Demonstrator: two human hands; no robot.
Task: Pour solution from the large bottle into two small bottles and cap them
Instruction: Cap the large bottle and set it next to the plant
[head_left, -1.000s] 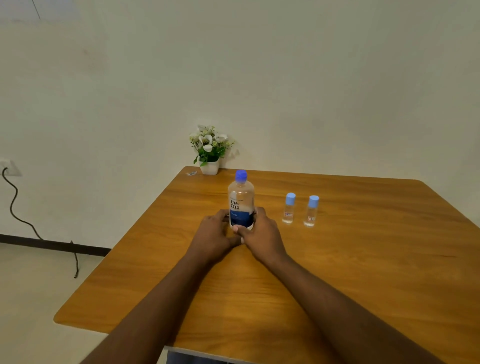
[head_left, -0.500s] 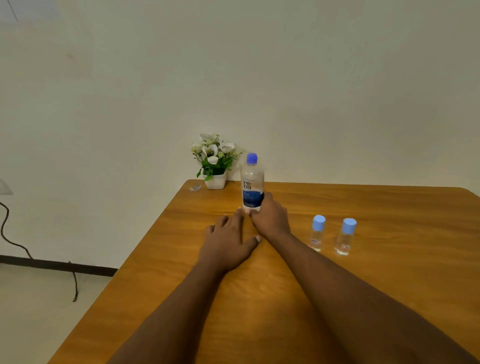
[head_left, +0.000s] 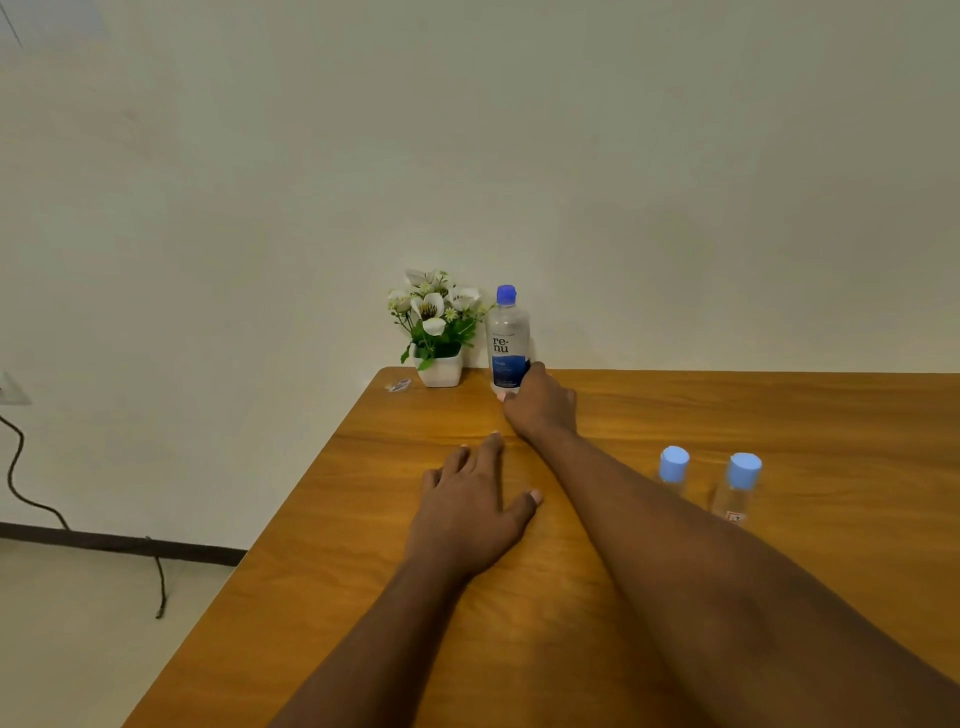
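A: Where is the large bottle (head_left: 509, 338)?
B: Upright at the table's (head_left: 779, 415) far edge, near its far-left corner, just beside the flower pot (head_left: 440, 370). The right hand (head_left: 540, 408), arm stretched out, curls round its base.
A: And the left hand (head_left: 470, 512)?
B: Flat on the table, fingers spread, holding nothing. The left small bottle (head_left: 674, 467) and right small bottle (head_left: 740, 488) stand capped beside the right forearm.

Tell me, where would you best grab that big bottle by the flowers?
Grip the large bottle round its straight labelled body, from the front right: it stands upright, the flower pot crowds its left, the wall is behind.
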